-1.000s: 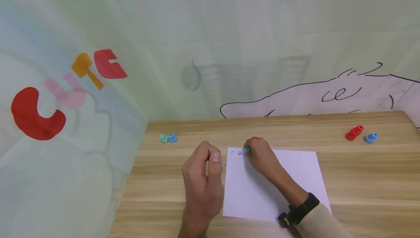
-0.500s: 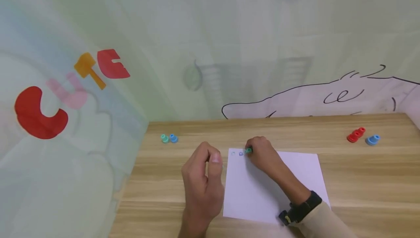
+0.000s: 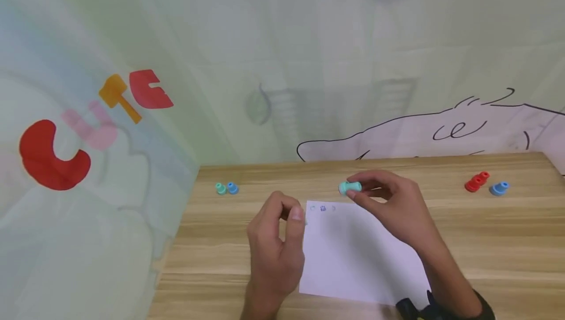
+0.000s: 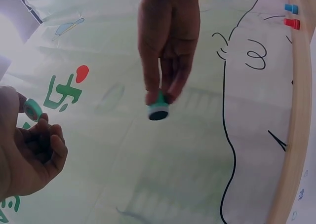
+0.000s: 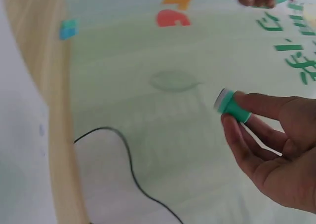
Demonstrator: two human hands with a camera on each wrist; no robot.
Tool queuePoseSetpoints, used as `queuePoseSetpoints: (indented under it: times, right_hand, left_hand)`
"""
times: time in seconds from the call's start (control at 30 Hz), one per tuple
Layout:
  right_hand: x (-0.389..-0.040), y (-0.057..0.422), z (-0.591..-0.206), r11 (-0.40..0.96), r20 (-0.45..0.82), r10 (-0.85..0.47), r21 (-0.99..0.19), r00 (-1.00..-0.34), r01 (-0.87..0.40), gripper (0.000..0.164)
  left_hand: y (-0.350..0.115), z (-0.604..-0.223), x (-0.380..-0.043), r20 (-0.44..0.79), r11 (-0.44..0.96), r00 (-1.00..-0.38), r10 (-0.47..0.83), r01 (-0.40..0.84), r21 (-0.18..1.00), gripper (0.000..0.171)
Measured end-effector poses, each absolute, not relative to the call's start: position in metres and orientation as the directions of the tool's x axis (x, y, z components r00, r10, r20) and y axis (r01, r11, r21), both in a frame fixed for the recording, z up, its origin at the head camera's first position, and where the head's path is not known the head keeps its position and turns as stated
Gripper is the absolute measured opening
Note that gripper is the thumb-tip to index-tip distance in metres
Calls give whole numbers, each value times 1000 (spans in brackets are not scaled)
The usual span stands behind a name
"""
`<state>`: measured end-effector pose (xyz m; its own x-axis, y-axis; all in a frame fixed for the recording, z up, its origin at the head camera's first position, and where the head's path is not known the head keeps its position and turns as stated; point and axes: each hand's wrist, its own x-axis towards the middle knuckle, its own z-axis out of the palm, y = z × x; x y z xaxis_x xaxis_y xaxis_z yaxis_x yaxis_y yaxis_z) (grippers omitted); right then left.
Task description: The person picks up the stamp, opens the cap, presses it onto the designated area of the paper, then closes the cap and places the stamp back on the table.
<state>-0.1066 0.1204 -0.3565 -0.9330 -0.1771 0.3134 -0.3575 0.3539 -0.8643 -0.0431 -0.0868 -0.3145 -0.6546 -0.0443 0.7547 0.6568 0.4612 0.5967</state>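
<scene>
Pinching the green stamp [image 3: 351,187] by its handle, the right hand [image 3: 401,207] hangs in the air with the printing face turned towards the left. The left hand [image 3: 277,249], to its left and well apart, grips a small green cap [image 4: 33,109] between thumb and finger. Below the right hand lies white paper [image 3: 326,266]; three small prints run in a row near its far-left corner, between the two hands. Farther off, beyond and left of the left hand, stand a mint stamp [image 3: 220,188] and a blue one; beyond and right of the right hand, two red stamps [image 3: 474,183] and another blue stamp [image 3: 500,188] stand close together.

The step in hand looks like recapping. To do it well, face the cap's hollow side squarely at the stamp, bring both together clear of the paper, press evenly until seated, and keep fingertips behind the inked face, since a tilted cap could smear it.
</scene>
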Motion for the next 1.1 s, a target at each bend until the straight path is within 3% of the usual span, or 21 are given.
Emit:
queuePoseSetpoints:
  times: [0.13, 0.23, 0.33, 0.47, 0.6, 1.1]
  right_hand:
    - [-84, 120, -336, 131, 286, -172, -942, -943, -310, 28]
    - [-72, 118, -325, 18, 313, -168, -947, -935, -321, 29]
    - [-63, 117, -321, -57, 376, -165, -927, -912, -372, 31]
    - [-57, 116, -320, -156, 456, -173, -888, -873, -433, 34]
    - [-53, 116, -320, -187, 494, -168, -866, -853, -464, 36]
    - [-46, 117, -321, -270, 576, -183, -809, -797, -522, 39]
  left_hand:
    - [-82, -311, -41, 740, 407, -672, 9, 679, 612, 5]
    - [-77, -306, -39, 732, 333, -677, 75, 709, 622, 12]
    - [-73, -301, -36, 751, 270, -647, 135, 753, 600, 21]
    - [-67, -297, -37, 808, 250, -563, 173, 819, 517, 30]
    - [-65, -297, -39, 837, 270, -520, 171, 842, 468, 34]
    - [-62, -296, -41, 856, 288, -478, 194, 862, 416, 36]
